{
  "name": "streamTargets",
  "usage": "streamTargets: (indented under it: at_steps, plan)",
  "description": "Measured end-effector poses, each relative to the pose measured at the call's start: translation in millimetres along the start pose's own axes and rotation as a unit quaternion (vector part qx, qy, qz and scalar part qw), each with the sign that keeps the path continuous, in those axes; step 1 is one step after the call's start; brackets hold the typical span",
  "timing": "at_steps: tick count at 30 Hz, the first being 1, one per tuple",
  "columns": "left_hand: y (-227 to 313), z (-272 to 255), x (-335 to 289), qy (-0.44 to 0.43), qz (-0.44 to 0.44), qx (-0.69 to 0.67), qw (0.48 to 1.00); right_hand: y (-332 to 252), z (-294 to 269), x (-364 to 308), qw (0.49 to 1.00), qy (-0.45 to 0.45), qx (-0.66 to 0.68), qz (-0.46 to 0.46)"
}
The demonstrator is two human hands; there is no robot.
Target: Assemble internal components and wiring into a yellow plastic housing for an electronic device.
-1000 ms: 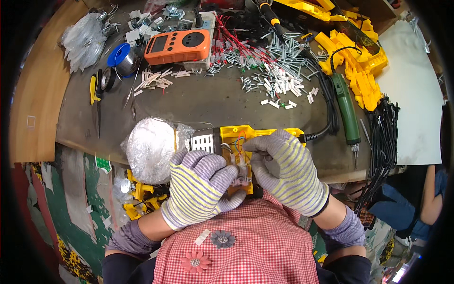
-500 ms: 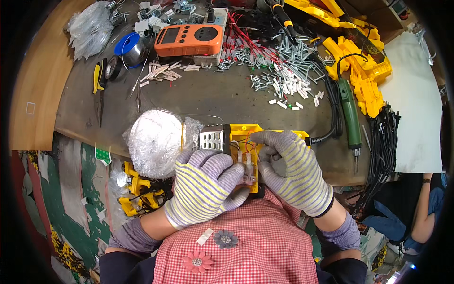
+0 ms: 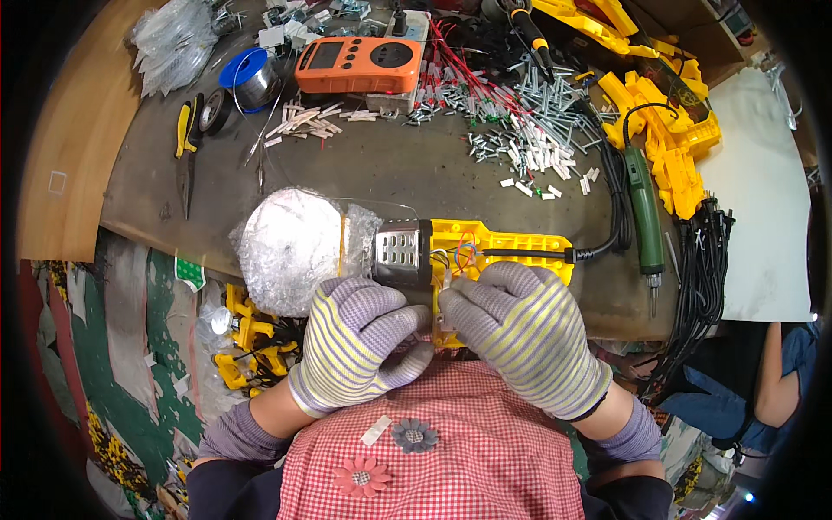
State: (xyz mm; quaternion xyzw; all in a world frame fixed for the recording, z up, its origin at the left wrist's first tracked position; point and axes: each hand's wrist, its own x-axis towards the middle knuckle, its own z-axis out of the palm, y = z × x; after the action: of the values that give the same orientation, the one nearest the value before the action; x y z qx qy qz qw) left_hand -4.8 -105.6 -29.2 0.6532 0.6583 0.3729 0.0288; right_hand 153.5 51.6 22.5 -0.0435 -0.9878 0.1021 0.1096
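Note:
A yellow plastic tool housing (image 3: 542, 247) lies open at the table's front edge, with coloured wires (image 3: 466, 247) and a black cord inside its handle. A slotted metal barrel (image 3: 400, 251) joins it on the left, ending in a round head wrapped in bubble wrap (image 3: 290, 247). My right hand (image 3: 529, 334), in a striped glove, is closed over the housing's lower part, fingertips pinched beside a white sleeve on the wires; what they grip is hidden. My left hand (image 3: 355, 334), gloved alike, has curled fingers just below the barrel, beside the housing; anything in them is hidden.
Behind lie an orange multimeter (image 3: 360, 65), a solder spool (image 3: 251, 80), pliers (image 3: 185, 152) and heaped screws (image 3: 563, 104). A green electric screwdriver (image 3: 641, 208), black cords (image 3: 700, 277) and yellow housings (image 3: 676, 173) are on the right. Someone's arm (image 3: 776, 373) shows at far right.
My right hand has moved down from the wires, uncovering the handle and cord. My left hand has shifted slightly left and down, off the housing's middle. The tool sits slightly farther right in view.

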Motion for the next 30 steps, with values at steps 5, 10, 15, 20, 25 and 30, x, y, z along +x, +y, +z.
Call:
streamTargets:
  at_steps: [5, 10, 15, 20, 25, 30]
  plan:
    - [0.7, -0.4, 2.0, 0.016, 0.018, 0.017, 1.0, 12.1, 12.5, -8.8, 0.995, 0.057, 0.082, 0.005]
    - [11.0, 2.7, 9.4, -0.034, 0.016, 0.041, 0.998, 25.1, 22.9, -16.2, 0.969, 0.077, 0.235, 0.015]
    - [14.6, 10.9, 15.6, -0.043, 0.036, 0.057, 0.997, 25.8, 22.1, -16.0, 0.963, 0.102, 0.25, 0.022]
    - [16.3, 12.0, 15.4, -0.035, 0.052, 0.056, 0.996, 20.1, 14.1, -7.9, 0.984, 0.068, 0.166, 0.016]
    - [12.7, 13.8, 12.0, 0.003, 0.027, 0.027, 0.999, 33.5, 15.8, -13.1, 0.959, 0.099, 0.264, 0.026]
    - [8.2, 15.5, 10.8, 0.006, 0.041, 0.03, 0.999, 32.4, 10.9, -9.4, 0.972, 0.05, 0.23, 0.017]
